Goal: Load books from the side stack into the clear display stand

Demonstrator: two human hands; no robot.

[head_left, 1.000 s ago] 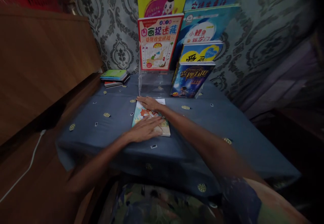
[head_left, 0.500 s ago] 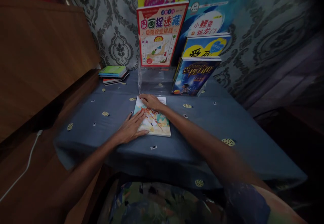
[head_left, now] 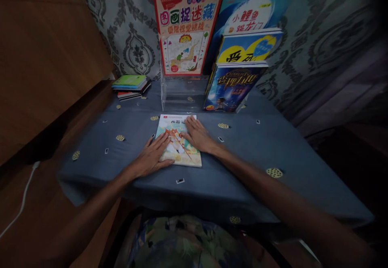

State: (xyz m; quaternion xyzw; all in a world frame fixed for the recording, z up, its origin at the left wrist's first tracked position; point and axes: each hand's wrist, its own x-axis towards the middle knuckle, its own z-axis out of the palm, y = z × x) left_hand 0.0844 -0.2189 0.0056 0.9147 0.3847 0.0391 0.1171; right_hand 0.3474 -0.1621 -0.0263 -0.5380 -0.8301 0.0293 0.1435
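Note:
A closed paperback book (head_left: 181,148) with a pale illustrated cover and dark title characters lies flat near the front of the cloth-covered table. Across its left side rests my left hand (head_left: 154,153), fingers stretched out and thumb apart, near the lower edge. My right hand (head_left: 199,135) lies on the upper right part of the cover with its fingers extended, covering the end of the title. Neither hand grips the book.
A clear acrylic rack (head_left: 182,94) at the back holds a red-bordered picture book (head_left: 188,37), a dark blue book (head_left: 235,86) and several others. Back left is a small book stack (head_left: 130,86). A wooden cabinet (head_left: 54,58) stands left; a white cable (head_left: 27,195) hangs below it.
My right hand has slid from the book's upper left to its upper right, uncovering most of the title. My left hand stays on the cover. The view has shifted slightly.

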